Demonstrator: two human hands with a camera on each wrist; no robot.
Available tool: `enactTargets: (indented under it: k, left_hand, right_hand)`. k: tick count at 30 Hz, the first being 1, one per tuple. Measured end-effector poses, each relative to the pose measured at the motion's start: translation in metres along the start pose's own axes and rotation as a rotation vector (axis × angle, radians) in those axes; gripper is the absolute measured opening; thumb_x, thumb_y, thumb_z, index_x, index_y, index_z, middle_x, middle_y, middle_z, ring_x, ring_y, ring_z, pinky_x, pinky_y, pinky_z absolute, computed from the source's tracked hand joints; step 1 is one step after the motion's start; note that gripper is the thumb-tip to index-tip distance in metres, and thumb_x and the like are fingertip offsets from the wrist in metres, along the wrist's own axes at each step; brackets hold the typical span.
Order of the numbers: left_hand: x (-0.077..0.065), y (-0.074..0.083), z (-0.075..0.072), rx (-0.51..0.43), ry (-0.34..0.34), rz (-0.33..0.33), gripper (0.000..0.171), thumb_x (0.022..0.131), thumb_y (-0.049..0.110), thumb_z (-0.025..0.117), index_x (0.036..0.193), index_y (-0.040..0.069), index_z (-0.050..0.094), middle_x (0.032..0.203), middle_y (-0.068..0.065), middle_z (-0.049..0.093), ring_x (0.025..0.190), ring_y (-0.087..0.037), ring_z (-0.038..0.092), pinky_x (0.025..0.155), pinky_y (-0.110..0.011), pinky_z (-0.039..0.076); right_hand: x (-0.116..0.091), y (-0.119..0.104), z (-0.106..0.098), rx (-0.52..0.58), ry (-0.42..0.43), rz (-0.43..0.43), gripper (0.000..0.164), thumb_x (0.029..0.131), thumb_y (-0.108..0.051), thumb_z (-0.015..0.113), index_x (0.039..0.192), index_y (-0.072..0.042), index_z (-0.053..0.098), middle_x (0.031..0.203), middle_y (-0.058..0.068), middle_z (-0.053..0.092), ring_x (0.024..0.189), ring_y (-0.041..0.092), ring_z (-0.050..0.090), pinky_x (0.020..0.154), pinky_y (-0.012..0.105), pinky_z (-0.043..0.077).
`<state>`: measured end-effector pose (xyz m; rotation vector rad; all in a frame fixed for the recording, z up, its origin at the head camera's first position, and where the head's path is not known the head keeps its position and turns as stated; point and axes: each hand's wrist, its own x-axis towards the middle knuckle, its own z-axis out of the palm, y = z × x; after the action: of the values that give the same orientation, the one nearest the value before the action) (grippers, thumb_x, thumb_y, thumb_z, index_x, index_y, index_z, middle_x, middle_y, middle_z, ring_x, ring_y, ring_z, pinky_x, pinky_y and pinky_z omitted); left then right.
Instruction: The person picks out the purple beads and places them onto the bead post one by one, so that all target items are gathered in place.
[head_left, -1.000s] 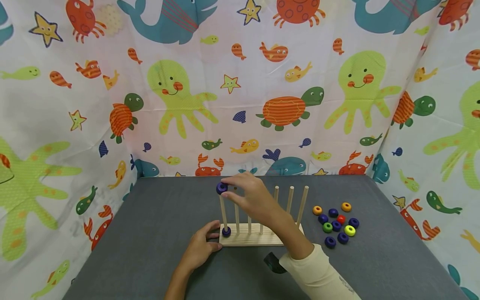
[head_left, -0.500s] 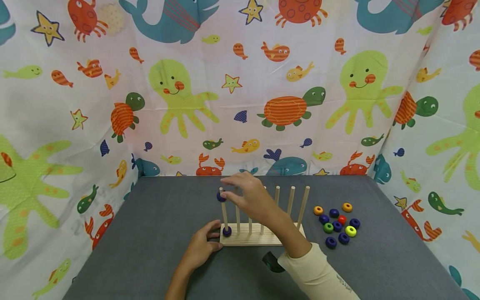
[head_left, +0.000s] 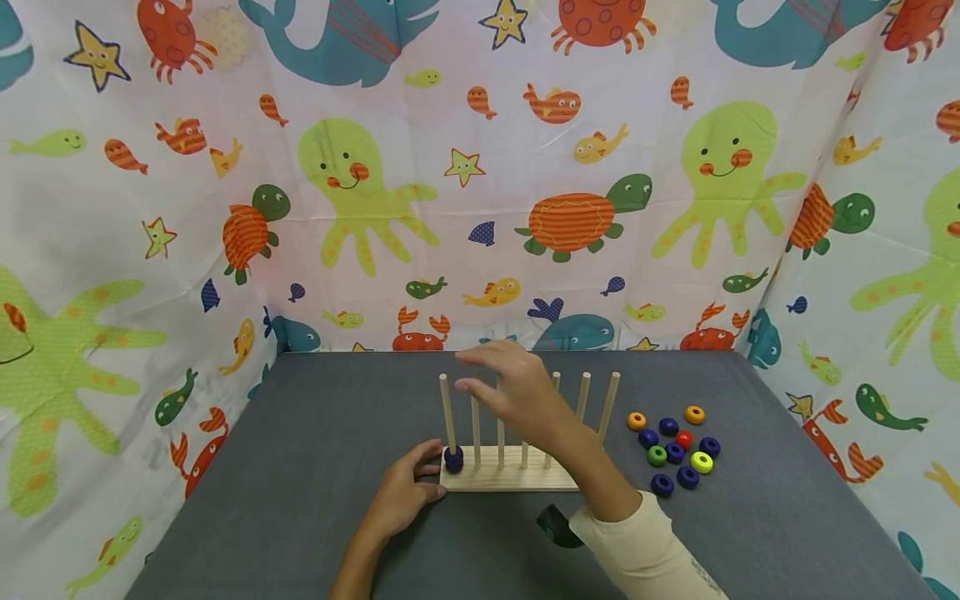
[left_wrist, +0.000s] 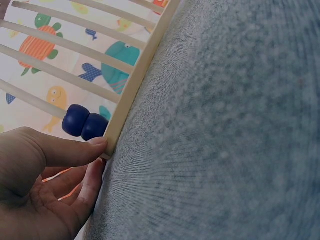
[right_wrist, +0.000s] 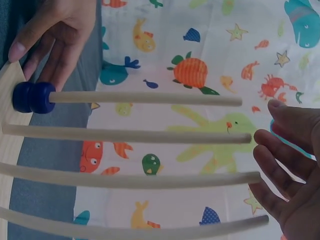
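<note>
A pale wooden peg board (head_left: 510,481) with a row of upright pegs stands on the table. Two dark blue beads (head_left: 453,459) are stacked at the bottom of its leftmost peg (head_left: 447,412); the left wrist view shows them touching. My left hand (head_left: 402,492) grips the board's left end, its thumb (left_wrist: 95,149) against the wood beside the beads. Over the pegs, my right hand (head_left: 525,396) is held with thumb and fingers spread apart and nothing between them. In the right wrist view its fingers are near the peg tips.
Loose beads lie right of the board: several blue ones (head_left: 687,477), a green bead (head_left: 656,455), a red bead (head_left: 683,439), a yellow bead (head_left: 702,462) and two orange ones (head_left: 694,414). A dark object (head_left: 558,527) is by the right sleeve. A sea-animal curtain (head_left: 480,250) hangs behind the grey table (head_left: 337,417).
The right hand has let go of a blue bead at the leftmost peg's top. That bead has dropped onto the lower one, and the hand has moved slightly right. The left hand stays put.
</note>
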<state>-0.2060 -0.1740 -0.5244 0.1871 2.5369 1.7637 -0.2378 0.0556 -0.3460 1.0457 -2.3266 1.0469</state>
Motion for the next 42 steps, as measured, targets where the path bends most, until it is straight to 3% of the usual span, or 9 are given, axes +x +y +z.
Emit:
enactTargets:
  k: [14, 22, 25, 29, 34, 42]
  left_hand:
    - [0.000, 0.000, 0.002, 0.015, 0.002, -0.010, 0.074, 0.084, -0.009, 0.076, 0.153, -0.001, 0.051, 0.152, -0.023, 0.056, 0.129, -0.039, 0.065, 0.099, -0.049, 0.058]
    - [0.001, 0.001, 0.003, 0.031, 0.014, -0.008, 0.072, 0.084, -0.010, 0.075, 0.152, -0.001, 0.053, 0.151, -0.023, 0.057, 0.128, -0.038, 0.066, 0.099, -0.049, 0.059]
    - [0.002, 0.001, 0.003, 0.040, 0.018, -0.005, 0.072, 0.084, -0.010, 0.075, 0.152, 0.000, 0.053, 0.151, -0.023, 0.058, 0.127, -0.038, 0.066, 0.099, -0.049, 0.058]
    - [0.002, 0.000, 0.003, 0.045, 0.021, -0.004, 0.072, 0.084, -0.009, 0.076, 0.152, 0.000, 0.053, 0.151, -0.022, 0.058, 0.127, -0.037, 0.067, 0.100, -0.050, 0.058]
    - [0.002, 0.000, 0.003, 0.044, 0.021, -0.005, 0.073, 0.084, -0.008, 0.077, 0.152, 0.000, 0.053, 0.151, -0.022, 0.058, 0.127, -0.037, 0.066, 0.100, -0.049, 0.058]
    - [0.001, 0.000, 0.003, 0.036, 0.017, -0.011, 0.073, 0.083, -0.009, 0.076, 0.152, -0.001, 0.053, 0.151, -0.022, 0.057, 0.127, -0.038, 0.066, 0.101, -0.051, 0.058]
  right_hand:
    - [-0.027, 0.013, -0.025, -0.027, 0.185, -0.044, 0.034, 0.089, -0.011, 0.085, 0.123, -0.009, 0.078, 0.121, 0.004, 0.077, 0.120, 0.023, 0.069, 0.103, 0.046, 0.057]
    - [-0.045, 0.019, -0.042, -0.030, 0.282, -0.038, 0.034, 0.086, -0.005, 0.086, 0.119, -0.008, 0.079, 0.116, 0.002, 0.077, 0.108, 0.020, 0.070, 0.098, 0.020, 0.054]
    - [-0.053, 0.023, -0.047, -0.048, 0.304, -0.027, 0.035, 0.085, -0.003, 0.087, 0.119, -0.008, 0.079, 0.115, 0.003, 0.077, 0.101, 0.017, 0.068, 0.090, 0.012, 0.051]
    - [-0.062, 0.028, -0.054, -0.048, 0.327, 0.001, 0.035, 0.085, 0.001, 0.085, 0.119, -0.007, 0.079, 0.113, 0.004, 0.077, 0.092, 0.019, 0.063, 0.081, 0.011, 0.048]
    - [-0.074, 0.033, -0.059, -0.041, 0.362, 0.027, 0.035, 0.086, 0.002, 0.085, 0.119, -0.008, 0.079, 0.113, 0.003, 0.077, 0.091, 0.022, 0.066, 0.083, 0.011, 0.049]
    - [-0.093, 0.044, -0.064, -0.039, 0.427, 0.060, 0.035, 0.083, 0.005, 0.086, 0.115, -0.010, 0.081, 0.105, 0.001, 0.078, 0.087, 0.010, 0.065, 0.080, 0.011, 0.049]
